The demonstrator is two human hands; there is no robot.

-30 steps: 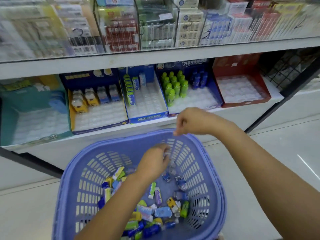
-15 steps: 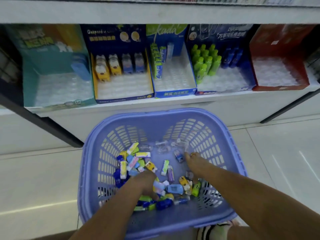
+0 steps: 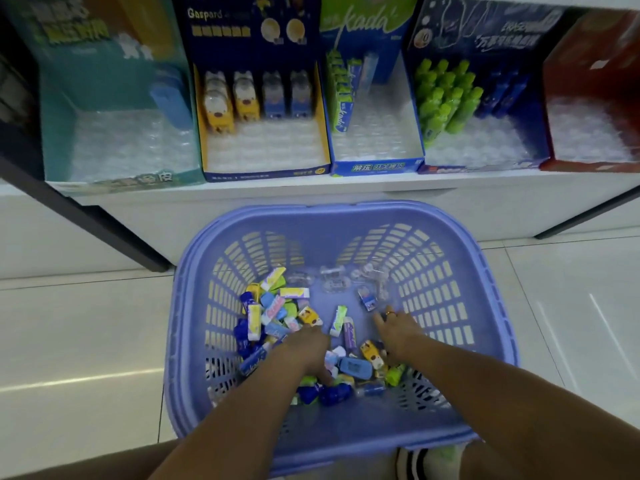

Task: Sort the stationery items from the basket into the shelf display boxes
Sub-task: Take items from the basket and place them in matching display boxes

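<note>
A purple plastic basket [image 3: 346, 211] stands on the floor below the shelf. Several small colourful stationery items [image 3: 273, 315] lie heaped on its floor, with clear plastic pieces [image 3: 332, 277] at its far side. My left hand [image 3: 308, 348] is knuckles-up in the pile, its fingertips buried among the items beside a blue eraser [image 3: 355, 367]. To its right, my right hand [image 3: 394, 330] lies low in the basket with fingers stretched forward, close to a small blue pack [image 3: 367, 299]. Nothing shows in its grasp.
Display boxes line the shelf: teal [image 3: 114, 147], navy and yellow with animal-shaped items [image 3: 266, 150], blue with green packs [image 3: 377, 143], dark blue with green bottles [image 3: 485, 147], red [image 3: 588, 140]. A dark shelf post [image 3: 86, 223] slants at the left. Pale floor tiles surround the basket.
My right hand dropped from above the basket's far rim down into it. My left hand drew back to the nearer part of the pile. The view tilted down and closer.
</note>
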